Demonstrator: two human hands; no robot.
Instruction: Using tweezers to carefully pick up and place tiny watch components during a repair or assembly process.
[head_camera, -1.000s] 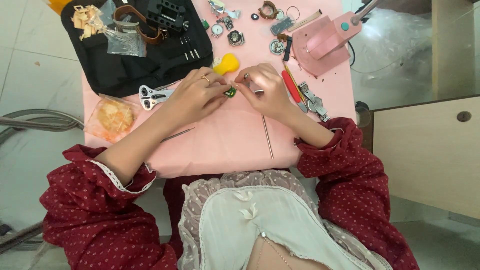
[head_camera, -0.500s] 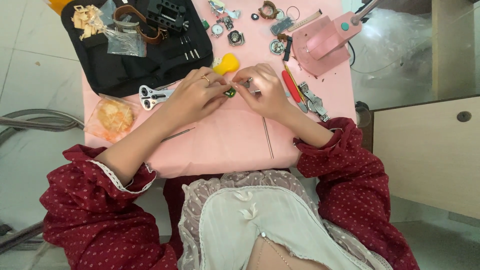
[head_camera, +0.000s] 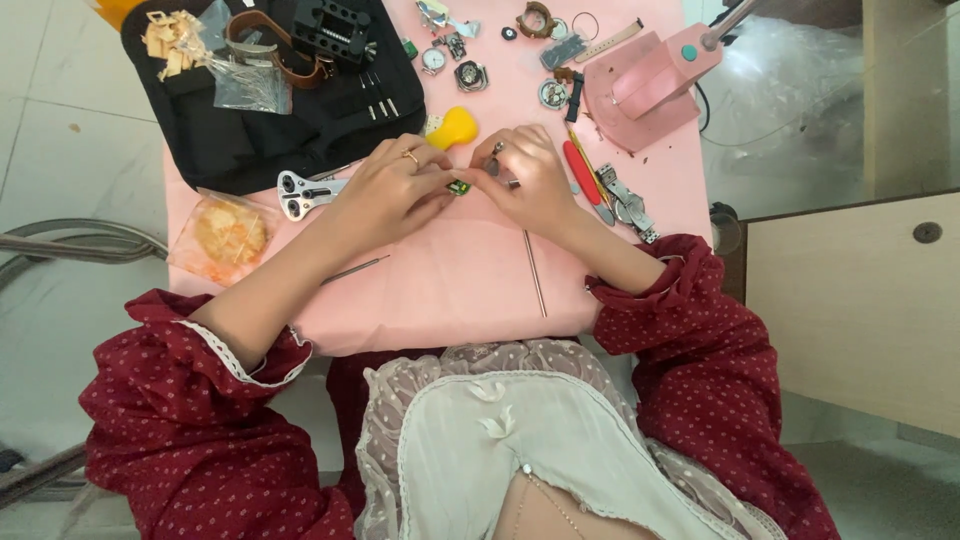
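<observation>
table cover (head_camera: 450, 290): pink | tool pouch (head_camera: 240, 150): black | press tool (head_camera: 640, 90): pink | blower bulb (head_camera: 455, 127): yellow | small part (head_camera: 459, 187): green | screwdriver (head_camera: 580, 172): red | sleeves (head_camera: 190, 430): maroon, white dots

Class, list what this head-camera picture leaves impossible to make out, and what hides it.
- Small green part: too small to identify, mostly covered by the left hand.
- Thin tool in the right hand: its tip is hidden by fingers.
- Black tool case: cut off by the top edge.
</observation>
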